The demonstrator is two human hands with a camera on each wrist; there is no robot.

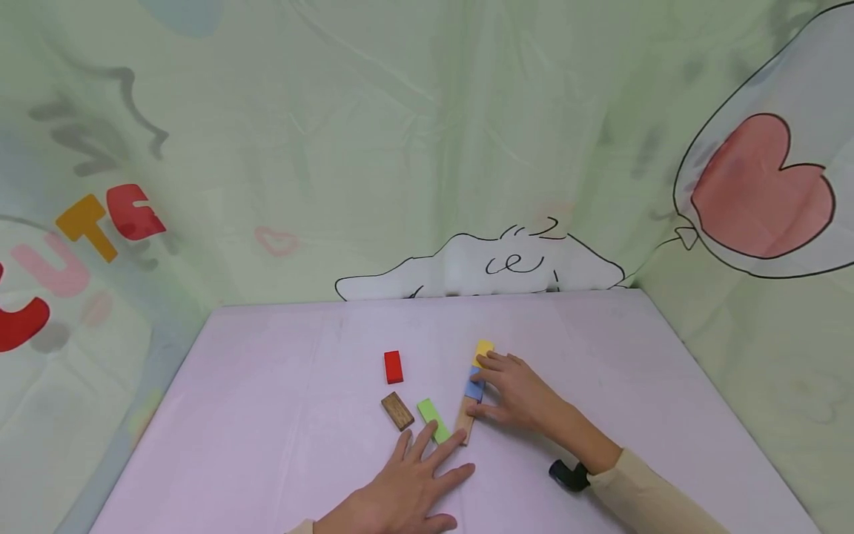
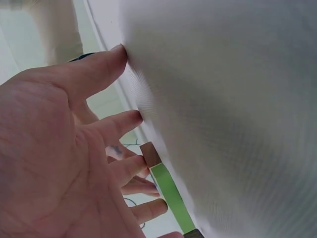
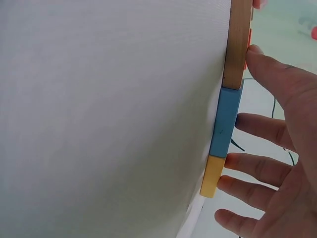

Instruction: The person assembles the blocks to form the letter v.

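Three blocks lie end to end in a row: yellow, blue and light wood. My right hand rests its fingertips on this row, its thumb at the light wood block and its fingers extended along the blue and yellow ones. My left hand is spread flat-fingered over the near part of the table. One of its fingertips is at the light wood block, and others are by the green block, which lies slanted to the left of the row. Neither hand grips anything.
A dark brown block lies left of the green one, with a red block behind it. The pale table ends at a printed curtain at the back and sides. A black object sits by the right wrist.
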